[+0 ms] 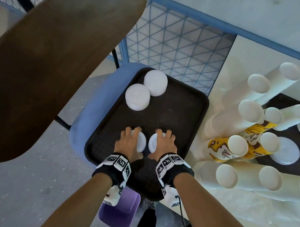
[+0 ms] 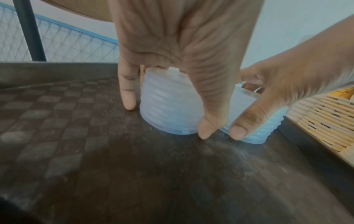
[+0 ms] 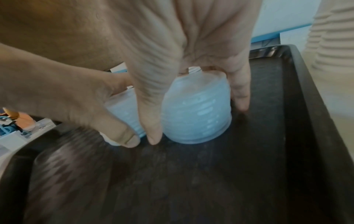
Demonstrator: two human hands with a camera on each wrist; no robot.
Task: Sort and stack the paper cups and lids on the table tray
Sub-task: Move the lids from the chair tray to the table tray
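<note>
Blue wire mesh fencing [image 1: 175, 46] and a pale wall sit behind the dark tray [image 1: 179, 113] I'm working on, which rests on a blue seat [image 1: 87, 116].

So, my left hand [image 1: 129, 143] is clawed down over the left lid stack [image 1: 140, 140], thumb on one side and fingers [image 2: 127, 94] down the other, tips reaching the tray floor. My right hand [image 1: 164, 145] does the same thing to the right lid stack [image 1: 153, 142], thumb and fingers [image 3: 239, 94] wrapped around its sides. Both stacks stand upright just beside each other near the tray's front edge, and my two thumbs almost touch between them. From the wrist views the lids look bluish and ribbed, each stack a bit blurry.

Up by the tray's far left corner there are two more lid stacks [image 1: 145, 91], touching each other, well apart from my hands.

Off the tray's right edge is the white tabletop [image 1: 228, 209] crowded with tall paper cup stacks [image 1: 250, 111], mostly plain white, a couple with yellow print [image 1: 222, 149]. Loose lids [image 1: 286, 153] lie on a second dark tray [image 1: 295, 136] further right. A big brown round tabletop [image 1: 47, 61] looms on the left, and a purple bin [image 1: 119, 212] sits on the floor under my left wrist.
</note>
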